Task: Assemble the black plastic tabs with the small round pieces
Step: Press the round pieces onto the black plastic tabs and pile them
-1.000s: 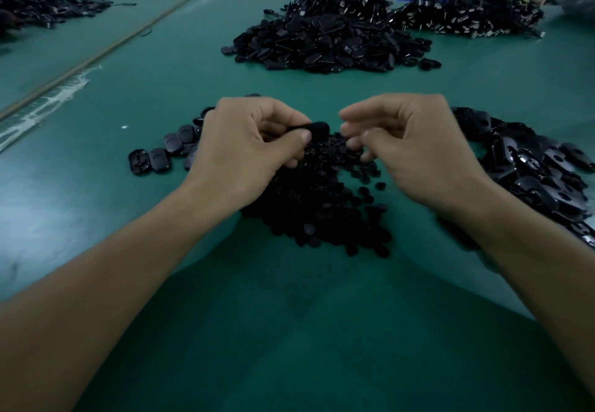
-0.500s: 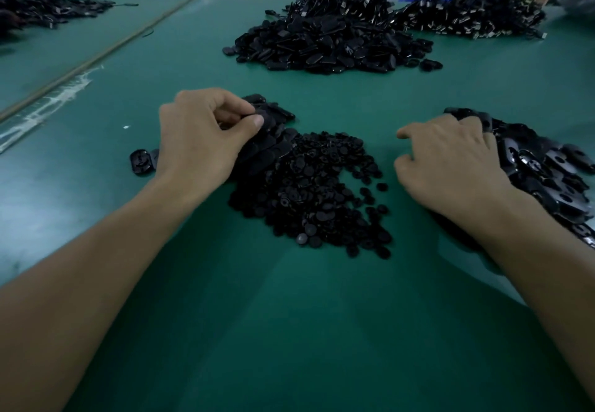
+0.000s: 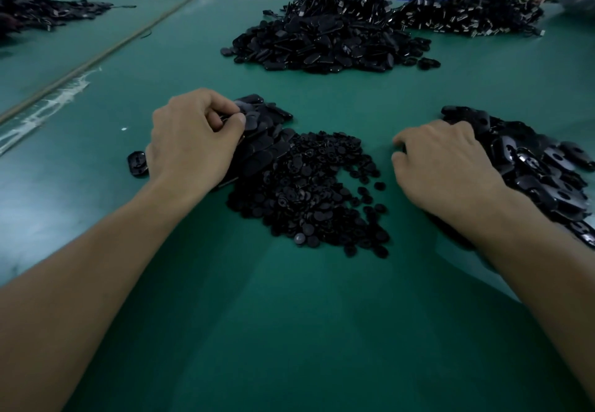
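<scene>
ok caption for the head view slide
Left hand pinches a black tab on its stack; right hand rests on the tab pile; round pieces between.

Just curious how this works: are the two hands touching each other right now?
No, the left hand and right hand are apart, with the small round pieces lying between them.

A loose heap of small round pieces (image 3: 309, 192), black and button-like, lies mid-counter (image 3: 289, 315), with a few strays along its right edge. Touching its upper left side is a cluster of smooth oval black tabs (image 3: 267, 141), lying flat and overlapping. One lone tab (image 3: 137, 163) lies further left. Well apart to the right spreads a pile of glossy tabs (image 3: 547, 170) with holes.
</scene>
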